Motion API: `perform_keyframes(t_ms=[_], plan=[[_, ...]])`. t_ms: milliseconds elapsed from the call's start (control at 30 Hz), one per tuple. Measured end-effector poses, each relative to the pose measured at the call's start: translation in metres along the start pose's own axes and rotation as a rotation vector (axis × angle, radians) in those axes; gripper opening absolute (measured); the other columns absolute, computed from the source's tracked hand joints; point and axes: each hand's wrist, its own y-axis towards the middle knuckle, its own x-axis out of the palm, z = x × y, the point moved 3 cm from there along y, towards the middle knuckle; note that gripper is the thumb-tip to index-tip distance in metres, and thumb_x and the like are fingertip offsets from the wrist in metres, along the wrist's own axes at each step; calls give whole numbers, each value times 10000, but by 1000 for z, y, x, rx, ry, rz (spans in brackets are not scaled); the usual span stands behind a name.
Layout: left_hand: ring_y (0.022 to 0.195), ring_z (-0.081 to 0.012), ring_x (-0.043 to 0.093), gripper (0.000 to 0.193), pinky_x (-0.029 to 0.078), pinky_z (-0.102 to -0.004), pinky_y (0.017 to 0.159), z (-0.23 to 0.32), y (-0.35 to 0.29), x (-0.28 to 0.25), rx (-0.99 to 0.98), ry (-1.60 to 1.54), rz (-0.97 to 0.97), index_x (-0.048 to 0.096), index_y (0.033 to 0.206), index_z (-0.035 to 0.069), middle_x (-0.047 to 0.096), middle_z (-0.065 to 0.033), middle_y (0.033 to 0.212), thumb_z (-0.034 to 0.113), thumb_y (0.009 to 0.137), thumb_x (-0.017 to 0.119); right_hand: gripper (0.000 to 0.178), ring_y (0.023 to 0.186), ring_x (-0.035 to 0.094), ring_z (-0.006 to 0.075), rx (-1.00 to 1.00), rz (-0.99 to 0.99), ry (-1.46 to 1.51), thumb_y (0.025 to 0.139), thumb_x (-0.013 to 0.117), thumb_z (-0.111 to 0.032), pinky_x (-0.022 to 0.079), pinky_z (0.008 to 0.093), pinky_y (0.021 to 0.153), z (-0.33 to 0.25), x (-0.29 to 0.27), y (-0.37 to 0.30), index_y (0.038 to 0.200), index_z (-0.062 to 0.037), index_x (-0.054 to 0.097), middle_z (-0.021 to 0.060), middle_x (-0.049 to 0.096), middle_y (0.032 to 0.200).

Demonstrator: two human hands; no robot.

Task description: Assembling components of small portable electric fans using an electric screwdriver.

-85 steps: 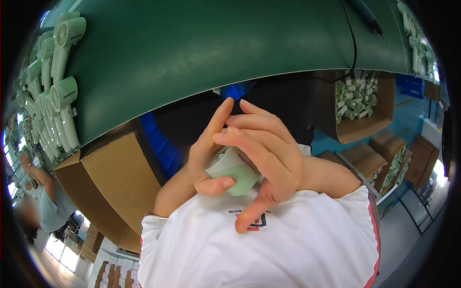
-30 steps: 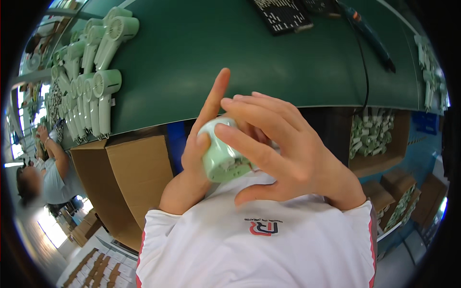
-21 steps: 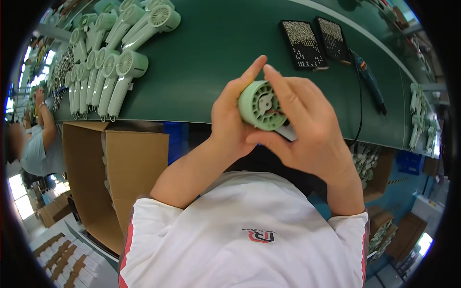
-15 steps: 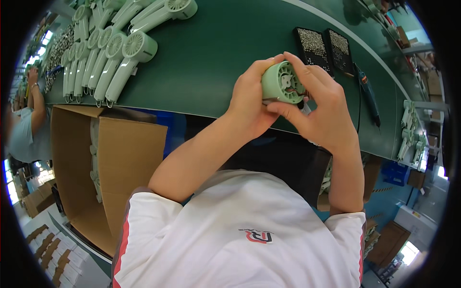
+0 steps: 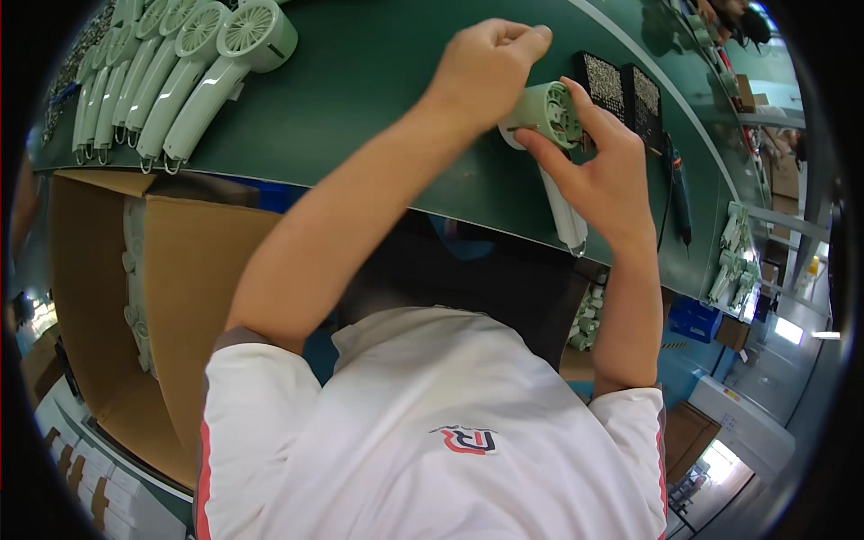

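A pale green handheld fan (image 5: pixel 549 110), its round head without a front cover, shows inner ribs and a thin reddish wire. My right hand (image 5: pixel 612 175) grips the head between thumb and fingers. Its whitish handle (image 5: pixel 562 211) points down toward the table's near edge. Above and left of the fan head, apart from it, is my left hand (image 5: pixel 490 72), its fingers curled and pressed together at the tips. Whether something small is between them cannot be made out. Two black trays of small metal screws (image 5: pixel 601 85) lie just beyond my right hand.
Several assembled green fans (image 5: pixel 211 67) lie in a row on the green table (image 5: pixel 378 117) at left. A blue-black electric screwdriver (image 5: pixel 680 198) rests at right. An open cardboard box (image 5: pixel 211 261) holding pale green parts stands below the table edge at left.
My left hand has let go of the fan head and moved up, its fingers now closed together. My right hand keeps hold, and the fan's handle has come into sight. The view has shifted.
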Motion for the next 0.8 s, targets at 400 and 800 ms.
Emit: perform_keyframes(t_ms=[400, 800], plan=[[961, -127, 677, 541, 561, -292, 903, 40, 25, -21, 68, 325, -821, 651, 1299, -87, 749, -117, 1079, 38, 804, 829, 739, 809, 690, 364, -14, 93, -401, 728, 867, -377, 558, 447, 731, 3, 31, 18, 1232, 102, 619, 189, 684, 799], [936, -200, 699, 590, 570, -302, 859, 44, 14, -15, 343, 597, -805, 618, 1329, -82, 719, -169, 1061, 140, 832, 847, 350, 971, 624, 445, 16, -398, 61, 945, 649, -207, 494, 475, 856, 5, -23, 41, 1149, 74, 605, 269, 647, 971]])
